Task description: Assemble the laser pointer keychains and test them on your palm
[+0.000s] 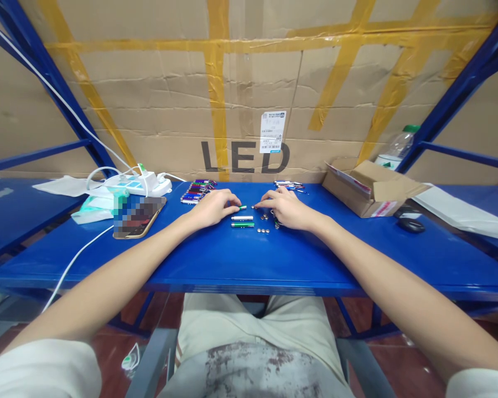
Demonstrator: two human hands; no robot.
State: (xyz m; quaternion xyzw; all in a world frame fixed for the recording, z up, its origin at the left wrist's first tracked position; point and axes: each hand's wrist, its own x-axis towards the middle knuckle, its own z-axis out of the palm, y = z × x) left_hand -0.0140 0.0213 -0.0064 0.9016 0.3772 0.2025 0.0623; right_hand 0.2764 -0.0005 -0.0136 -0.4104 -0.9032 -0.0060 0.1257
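Observation:
My left hand (216, 208) is closed, its thumb and fingertips pinching a short green metal tube (243, 207) that looks like a mini torch body. Opposite it, my right hand (291, 210) has its fingertips at a small round button cell (253, 207), a little apart from the tube's end. Just below the hands a silver tube (242, 218) and a green tube (242, 225) lie side by side. Several button cells (263, 231) rest in a row nearer me. Small dark metal parts (277, 222) lie partly hidden under my right hand.
Coloured tubes (196, 190) are lined up behind my left hand, and more tubes (288, 184) behind my right. At left are a phone (139, 218) and a power strip (149, 182). An open cardboard box (369, 188) and a black mouse (410, 225) sit at right.

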